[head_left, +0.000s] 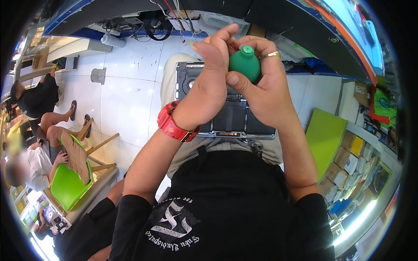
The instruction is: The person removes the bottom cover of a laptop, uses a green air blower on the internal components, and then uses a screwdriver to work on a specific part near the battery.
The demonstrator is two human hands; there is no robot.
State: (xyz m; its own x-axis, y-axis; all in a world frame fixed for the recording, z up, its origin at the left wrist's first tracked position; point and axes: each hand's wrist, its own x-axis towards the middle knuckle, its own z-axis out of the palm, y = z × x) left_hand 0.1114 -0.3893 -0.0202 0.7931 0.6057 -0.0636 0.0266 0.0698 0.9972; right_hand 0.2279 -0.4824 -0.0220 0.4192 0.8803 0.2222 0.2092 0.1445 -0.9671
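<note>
My right hand is wrapped round a green rubber bulb air blower, its thumb pressed on the near side. A ring shows on one of its fingers. Close against the bulb's left side is my left hand, with thumb and fingers stretched out; whether it touches the bulb I cannot tell. A red watch sits on my left wrist. Below both hands, an opened laptop lies across my lap, its batteries, a fan and inner boards exposed. My hands and forearms hide part of it.
A dark bench with cables and bins runs along the far side. To the right stands a glass display case with boxes and a green panel. People sit at the left near a green chair. White floor tiles lie between.
</note>
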